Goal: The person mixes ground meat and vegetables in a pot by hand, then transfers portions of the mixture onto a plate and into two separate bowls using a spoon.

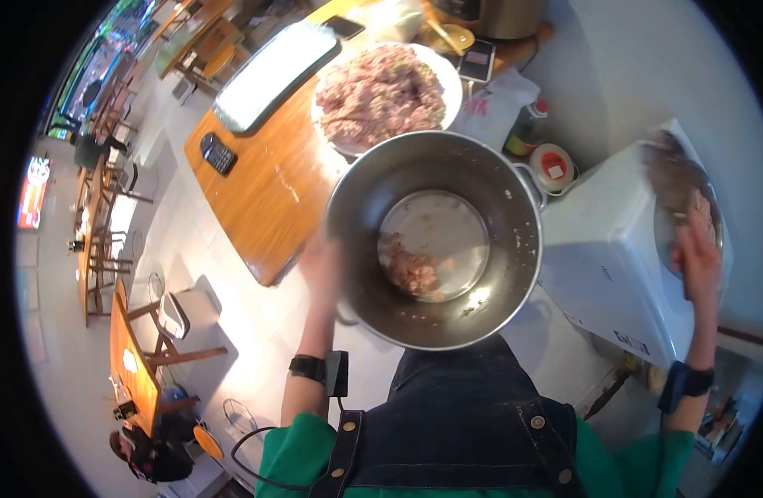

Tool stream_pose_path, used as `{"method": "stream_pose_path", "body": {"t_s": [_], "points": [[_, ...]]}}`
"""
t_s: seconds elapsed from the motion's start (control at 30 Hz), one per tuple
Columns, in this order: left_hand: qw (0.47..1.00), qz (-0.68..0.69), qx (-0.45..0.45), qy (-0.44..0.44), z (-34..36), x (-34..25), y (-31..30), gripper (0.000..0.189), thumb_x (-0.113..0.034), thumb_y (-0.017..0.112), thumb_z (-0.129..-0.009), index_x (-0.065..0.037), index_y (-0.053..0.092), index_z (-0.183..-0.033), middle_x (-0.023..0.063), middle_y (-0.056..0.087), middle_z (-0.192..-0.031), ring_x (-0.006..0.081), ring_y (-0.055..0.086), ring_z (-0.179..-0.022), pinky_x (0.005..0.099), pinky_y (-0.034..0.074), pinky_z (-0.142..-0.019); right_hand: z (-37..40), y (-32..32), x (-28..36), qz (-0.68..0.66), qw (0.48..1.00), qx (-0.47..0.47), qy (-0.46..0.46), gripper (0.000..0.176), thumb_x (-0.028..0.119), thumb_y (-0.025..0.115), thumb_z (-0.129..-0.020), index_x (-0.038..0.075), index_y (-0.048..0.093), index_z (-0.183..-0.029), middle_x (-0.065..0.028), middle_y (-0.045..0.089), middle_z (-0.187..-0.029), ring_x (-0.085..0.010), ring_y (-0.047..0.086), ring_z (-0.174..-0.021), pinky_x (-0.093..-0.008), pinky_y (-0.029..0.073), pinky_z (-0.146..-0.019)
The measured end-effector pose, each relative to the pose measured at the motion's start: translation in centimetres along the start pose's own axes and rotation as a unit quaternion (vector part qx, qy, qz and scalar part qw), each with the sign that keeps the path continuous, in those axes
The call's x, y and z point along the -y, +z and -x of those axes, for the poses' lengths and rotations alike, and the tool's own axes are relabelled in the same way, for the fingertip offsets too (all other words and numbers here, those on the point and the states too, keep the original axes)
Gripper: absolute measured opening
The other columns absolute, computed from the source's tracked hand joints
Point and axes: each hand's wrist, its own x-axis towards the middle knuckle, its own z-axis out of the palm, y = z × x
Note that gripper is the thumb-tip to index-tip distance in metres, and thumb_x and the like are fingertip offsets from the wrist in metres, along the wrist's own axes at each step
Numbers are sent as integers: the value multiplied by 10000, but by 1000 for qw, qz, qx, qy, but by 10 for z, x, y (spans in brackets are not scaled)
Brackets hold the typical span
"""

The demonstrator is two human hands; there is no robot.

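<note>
In front of my apron is a large steel pot (514, 274), its mouth facing me, with a small heap of minced meat (413, 270) on its bottom. My left hand (319, 264) is smeared by motion at the pot's left wall, its fingers partly hidden. On the right, my right hand (697, 253) reaches with fingers stretched over a round metal tray (665, 236) on top of a white box-shaped appliance (601, 241). Pinkish meat (704, 212) lies beside those fingers. Just above them shows a blurred dark brown mass (674, 173).
A wooden table (253, 195) holds a wide white bowl (452, 83) heaped with minced meat (381, 91), a foil-covered tray (273, 75) and a black keypad device (218, 154). A red-and-white tub (554, 166) stands beside the pot. A person (153, 448) sits at lower left.
</note>
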Motion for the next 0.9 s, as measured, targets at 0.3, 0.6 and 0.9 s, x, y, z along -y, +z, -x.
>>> {"method": "stream_pose_path", "body": {"t_s": [0.3,0.6,0.9], "points": [[999,9,37,-17,-3,10,-3,304,-98,536,-766,-34,588,-1059,149,602,-1019,257,551,-992,338,404,-861,-21,350,14,425,719,418,-357,183,150,514,-730,91,662,-819,-125,643,-756,-270,633,-738,-374,500,-641],[995,-84,-2,45,-6,3,-2,311,-127,552,-753,-16,592,-1041,129,626,-947,211,605,-860,296,444,-803,9,450,-56,378,710,513,-301,159,151,527,-752,76,654,-808,-151,640,-795,-307,620,-796,-391,487,-700],[998,-58,10,-32,-11,6,0,298,-68,580,-740,9,589,-1027,118,614,-982,200,574,-926,297,421,-836,25,501,-55,287,690,579,-326,201,203,481,-806,87,644,-786,-164,624,-766,-343,600,-752,-431,468,-674]]}}
